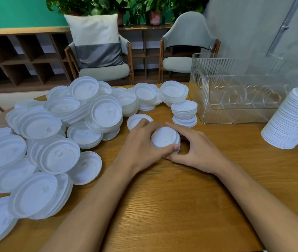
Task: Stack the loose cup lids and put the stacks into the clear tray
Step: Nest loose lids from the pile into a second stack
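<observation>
A small stack of white cup lids [165,137] stands on the wooden table [171,206] near its middle. My left hand [141,146] grips it from the left, thumb curled along the front. My right hand [197,150] grips it from the right, thumb under the front edge. A big heap of loose white lids [53,142] covers the table's left half. The clear ribbed tray [235,113] sits at the back right and looks empty of lids. A tall leaning lid stack [291,120] stands right of the tray.
A single lid [135,120] lies just behind my left hand. Short lid stacks [184,111] stand between my hands and the tray. Two chairs [184,48], a cushion [95,40] and a low shelf [17,57] are behind the table.
</observation>
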A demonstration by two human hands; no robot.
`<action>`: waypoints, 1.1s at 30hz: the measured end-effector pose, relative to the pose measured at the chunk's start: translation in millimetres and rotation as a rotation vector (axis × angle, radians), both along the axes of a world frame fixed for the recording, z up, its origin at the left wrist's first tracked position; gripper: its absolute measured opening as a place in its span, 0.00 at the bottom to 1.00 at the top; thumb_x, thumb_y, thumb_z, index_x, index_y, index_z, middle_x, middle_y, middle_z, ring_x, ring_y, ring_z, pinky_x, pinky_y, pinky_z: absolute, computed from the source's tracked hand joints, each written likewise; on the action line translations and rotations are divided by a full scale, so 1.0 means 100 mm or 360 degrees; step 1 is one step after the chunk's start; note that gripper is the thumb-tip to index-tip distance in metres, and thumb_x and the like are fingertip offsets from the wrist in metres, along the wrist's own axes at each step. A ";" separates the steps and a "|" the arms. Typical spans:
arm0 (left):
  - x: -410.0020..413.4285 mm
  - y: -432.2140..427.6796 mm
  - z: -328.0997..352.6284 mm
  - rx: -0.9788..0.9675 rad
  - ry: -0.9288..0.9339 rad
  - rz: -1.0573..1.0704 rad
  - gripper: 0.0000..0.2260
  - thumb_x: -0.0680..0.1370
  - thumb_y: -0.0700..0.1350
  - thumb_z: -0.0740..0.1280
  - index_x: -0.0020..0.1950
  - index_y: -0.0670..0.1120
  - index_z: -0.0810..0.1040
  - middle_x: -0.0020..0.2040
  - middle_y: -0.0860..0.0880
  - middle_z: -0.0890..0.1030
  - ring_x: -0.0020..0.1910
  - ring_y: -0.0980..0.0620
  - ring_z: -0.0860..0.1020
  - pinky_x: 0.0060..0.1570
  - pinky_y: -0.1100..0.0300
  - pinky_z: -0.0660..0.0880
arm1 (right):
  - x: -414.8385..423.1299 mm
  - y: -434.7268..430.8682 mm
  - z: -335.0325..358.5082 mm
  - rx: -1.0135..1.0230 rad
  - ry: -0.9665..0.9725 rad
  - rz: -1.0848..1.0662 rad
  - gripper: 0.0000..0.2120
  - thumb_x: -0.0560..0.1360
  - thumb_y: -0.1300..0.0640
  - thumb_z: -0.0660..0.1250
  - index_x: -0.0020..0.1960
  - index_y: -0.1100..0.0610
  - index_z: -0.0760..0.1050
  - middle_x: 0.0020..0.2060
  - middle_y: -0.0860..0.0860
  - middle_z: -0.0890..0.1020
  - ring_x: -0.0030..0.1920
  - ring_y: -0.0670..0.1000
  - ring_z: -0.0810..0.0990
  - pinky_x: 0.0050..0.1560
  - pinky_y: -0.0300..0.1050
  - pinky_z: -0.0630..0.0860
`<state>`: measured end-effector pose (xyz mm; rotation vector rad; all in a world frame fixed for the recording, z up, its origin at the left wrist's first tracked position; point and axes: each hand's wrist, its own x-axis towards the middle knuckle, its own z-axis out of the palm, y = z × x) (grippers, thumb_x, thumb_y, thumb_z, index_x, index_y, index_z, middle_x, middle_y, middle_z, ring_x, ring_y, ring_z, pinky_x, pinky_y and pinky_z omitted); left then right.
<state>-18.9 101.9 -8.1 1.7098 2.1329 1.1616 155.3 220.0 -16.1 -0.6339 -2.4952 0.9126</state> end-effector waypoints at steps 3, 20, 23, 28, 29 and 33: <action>-0.08 -0.05 0.09 -0.0033 -0.0057 -0.0183 0.33 0.72 0.52 0.80 0.74 0.59 0.73 0.64 0.62 0.79 0.62 0.64 0.75 0.62 0.61 0.75 | 0.00 0.03 0.00 -0.0060 0.0005 0.0026 0.47 0.69 0.45 0.82 0.82 0.41 0.62 0.73 0.36 0.74 0.71 0.34 0.71 0.72 0.38 0.71; -0.14 -0.02 0.04 0.0001 -0.0289 -0.0244 0.37 0.71 0.51 0.82 0.77 0.59 0.71 0.59 0.58 0.82 0.64 0.64 0.77 0.65 0.70 0.73 | 0.02 0.05 0.01 -0.0053 -0.0056 -0.0005 0.47 0.68 0.43 0.82 0.81 0.39 0.62 0.74 0.35 0.71 0.73 0.35 0.69 0.74 0.42 0.68; -0.16 -0.04 0.07 -0.0053 -0.0274 -0.0297 0.38 0.71 0.46 0.81 0.77 0.61 0.69 0.64 0.60 0.83 0.65 0.65 0.77 0.68 0.65 0.73 | 0.02 0.06 0.01 -0.0089 -0.0078 0.0006 0.49 0.68 0.45 0.82 0.82 0.40 0.60 0.73 0.33 0.70 0.72 0.32 0.68 0.71 0.33 0.66; -0.17 -0.06 0.09 -0.0093 -0.0326 -0.0332 0.38 0.71 0.42 0.80 0.77 0.61 0.70 0.67 0.60 0.81 0.66 0.67 0.77 0.69 0.67 0.72 | 0.03 0.06 0.03 -0.0095 -0.0107 0.0003 0.48 0.69 0.45 0.82 0.82 0.42 0.61 0.74 0.34 0.70 0.73 0.33 0.67 0.71 0.34 0.66; -0.17 -0.06 0.09 -0.0097 -0.0317 -0.0337 0.38 0.71 0.42 0.80 0.77 0.61 0.70 0.68 0.61 0.81 0.67 0.67 0.76 0.69 0.68 0.72 | 0.03 0.05 0.03 -0.0081 -0.0113 0.0001 0.48 0.69 0.45 0.82 0.82 0.43 0.61 0.75 0.35 0.70 0.73 0.33 0.67 0.71 0.35 0.66; -0.14 -0.05 0.05 -0.0089 -0.0274 -0.0351 0.39 0.72 0.43 0.80 0.78 0.61 0.68 0.68 0.61 0.80 0.67 0.67 0.75 0.67 0.70 0.70 | 0.03 0.04 0.03 0.0002 -0.0173 -0.0002 0.48 0.70 0.43 0.80 0.83 0.45 0.60 0.75 0.33 0.68 0.73 0.32 0.63 0.67 0.24 0.60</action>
